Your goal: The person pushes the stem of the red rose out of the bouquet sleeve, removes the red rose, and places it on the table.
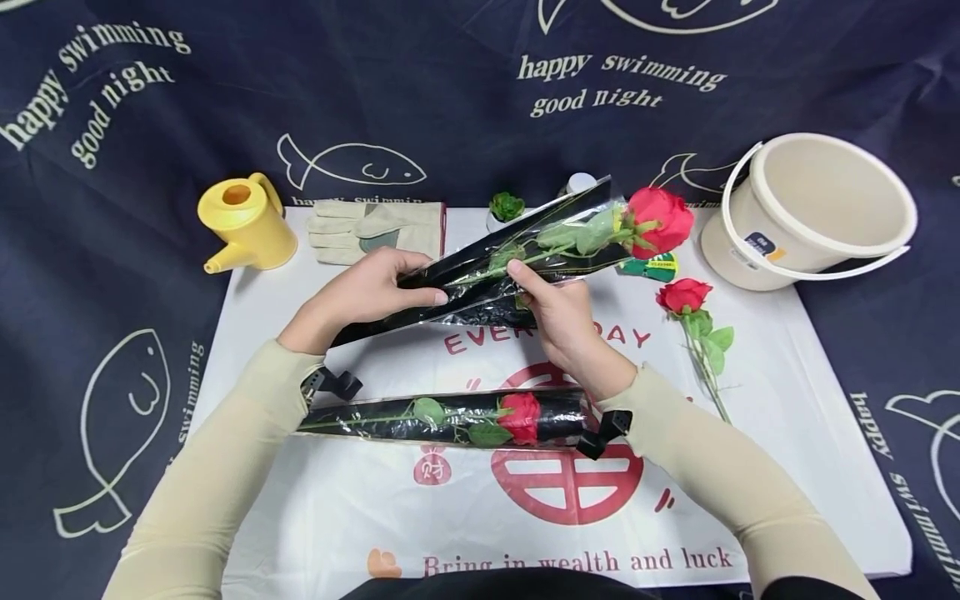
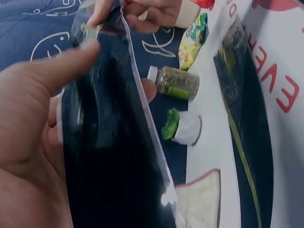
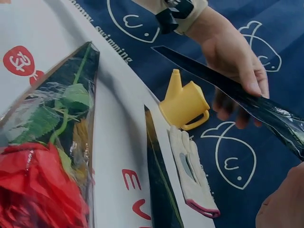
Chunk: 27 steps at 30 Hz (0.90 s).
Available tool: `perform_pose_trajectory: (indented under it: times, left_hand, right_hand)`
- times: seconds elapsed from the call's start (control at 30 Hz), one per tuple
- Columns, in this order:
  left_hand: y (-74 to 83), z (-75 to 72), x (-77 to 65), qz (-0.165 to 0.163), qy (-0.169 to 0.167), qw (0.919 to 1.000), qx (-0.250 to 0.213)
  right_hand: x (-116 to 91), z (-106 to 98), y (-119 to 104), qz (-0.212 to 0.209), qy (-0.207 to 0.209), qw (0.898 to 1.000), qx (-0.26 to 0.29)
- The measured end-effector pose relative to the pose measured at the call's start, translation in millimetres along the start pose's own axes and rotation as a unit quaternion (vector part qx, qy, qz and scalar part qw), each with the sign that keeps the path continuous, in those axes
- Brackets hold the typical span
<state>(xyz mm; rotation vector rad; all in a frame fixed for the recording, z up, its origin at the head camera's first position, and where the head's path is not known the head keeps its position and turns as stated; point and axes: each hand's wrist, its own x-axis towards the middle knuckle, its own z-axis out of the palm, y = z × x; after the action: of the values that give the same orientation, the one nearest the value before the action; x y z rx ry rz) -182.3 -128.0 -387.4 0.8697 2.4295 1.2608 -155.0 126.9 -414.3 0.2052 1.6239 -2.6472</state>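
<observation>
Both hands hold a red rose [image 1: 658,222] in a black-backed clear sleeve [image 1: 558,218] above the table, bloom to the upper right. My left hand [image 1: 375,287] grips the sleeve's narrow lower part, with the thumb [image 2: 66,69] across its front. My right hand [image 1: 564,321] pinches it nearer the bloom, thumb on the clear film. Below the raised sleeve lies a second black sleeve [image 2: 247,142], partly hidden in the head view. Closer to me lies another wrapped rose [image 1: 520,418], its red bloom large in the right wrist view. A bare rose [image 1: 684,297] rests at the right.
A yellow watering can [image 1: 251,225] and pale work gloves [image 1: 375,229] stand at the back left. Behind the raised sleeve are a small potted plant [image 2: 187,127], a jar [image 2: 178,83] and a green-yellow packet [image 2: 194,42]. A beige bucket [image 1: 757,229] occupies the back right.
</observation>
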Motion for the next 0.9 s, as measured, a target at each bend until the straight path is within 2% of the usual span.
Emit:
perform_pose_trajectory:
  times: [0.17,0.43,0.67,0.9]
  left_hand:
    - [2.4,3.8,5.2,0.011,-0.005,0.9999,0.008]
    - [-2.1,3.1,1.3,-0.003,-0.016,0.9999,-0.004]
    - [-1.8,4.3,-0.3,-0.001,0.017,0.9998,-0.009]
    - [6.5,10.0,6.5,-0.016,0.032,0.9989,-0.031]
  right_hand:
    - [-1,2,3,0.002,-0.009,1.0,-0.017]
    - [-1,0,4,0.014,-0.012,0.999,-0.027]
    - [-1,4,3,0.021,-0.009,1.0,-0.017]
    - [-3,12,9,0.014,-0.04,0.999,-0.018]
